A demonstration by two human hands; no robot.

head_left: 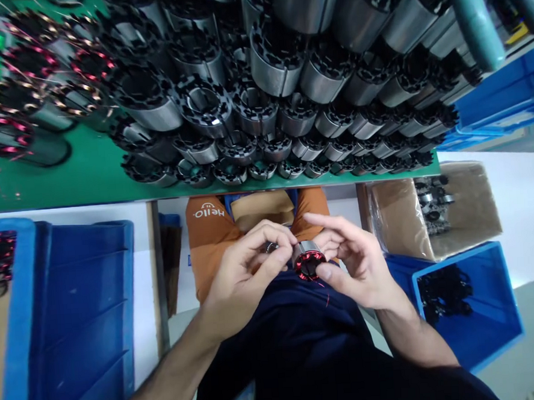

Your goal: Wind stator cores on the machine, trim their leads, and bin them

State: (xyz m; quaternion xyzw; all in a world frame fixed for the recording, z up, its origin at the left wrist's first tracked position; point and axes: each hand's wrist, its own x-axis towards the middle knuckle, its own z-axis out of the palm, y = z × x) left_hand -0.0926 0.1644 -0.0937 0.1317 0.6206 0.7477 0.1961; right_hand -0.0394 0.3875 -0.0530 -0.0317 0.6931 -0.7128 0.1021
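Note:
A short metal cylinder wound with red wire (309, 262) is held above my lap, its wound end facing me and thin red wire ends hanging from it. My right hand (354, 261) grips its right side, thumb at the lower rim and index finger stretched out above. On the cylinder's left, my left hand (252, 261) has thumb and index finger pinched together near its upper edge. A small shiny metal piece (271, 247) shows between the left fingers; what it belongs to is unclear.
Rows of metal cylinders with black slotted ends (203, 107) cover the green bench (89, 180); red- and copper-wound ones (5, 137) stand left. Blue bins (88, 307) lie left. At right are a plastic-lined carton (399, 216), a blue bin (491, 319) and a hanging teal handle (476, 24).

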